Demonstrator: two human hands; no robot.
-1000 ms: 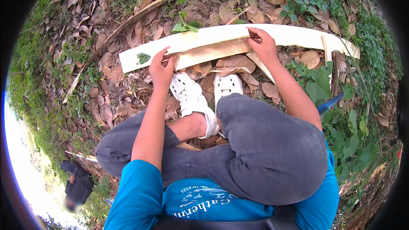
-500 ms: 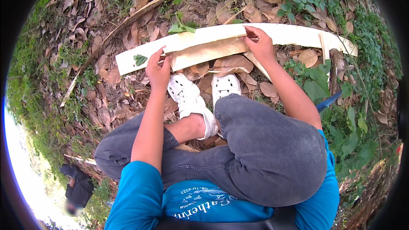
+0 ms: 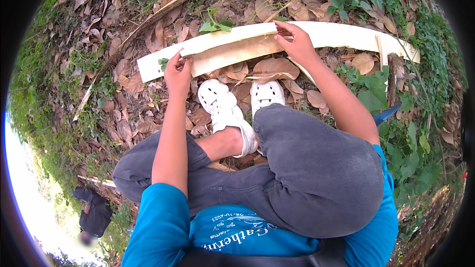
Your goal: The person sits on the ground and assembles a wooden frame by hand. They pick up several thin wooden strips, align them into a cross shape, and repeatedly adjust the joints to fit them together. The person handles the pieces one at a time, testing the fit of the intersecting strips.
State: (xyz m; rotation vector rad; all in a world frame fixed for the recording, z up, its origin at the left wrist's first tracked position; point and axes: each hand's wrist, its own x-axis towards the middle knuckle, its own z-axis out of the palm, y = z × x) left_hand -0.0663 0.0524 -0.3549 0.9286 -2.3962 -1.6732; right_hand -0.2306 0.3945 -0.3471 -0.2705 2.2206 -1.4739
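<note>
Both the left hand [image 3: 177, 70] and right hand [image 3: 296, 43] pinch the long, pale, curved palm-frond sheath [image 3: 237, 45] at its edges; it looks light, stiff and fibrous, best gripped along those rims.

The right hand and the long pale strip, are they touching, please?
Touching. The head view shows the right hand with fingers pressed on the top of the pale strip.

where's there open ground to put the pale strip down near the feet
Leaf-strewn ground between the left hand and the long stick is freest. Crowded: white shoes fill the space below the pale strip, and green plants press in beside the right hand.
</note>
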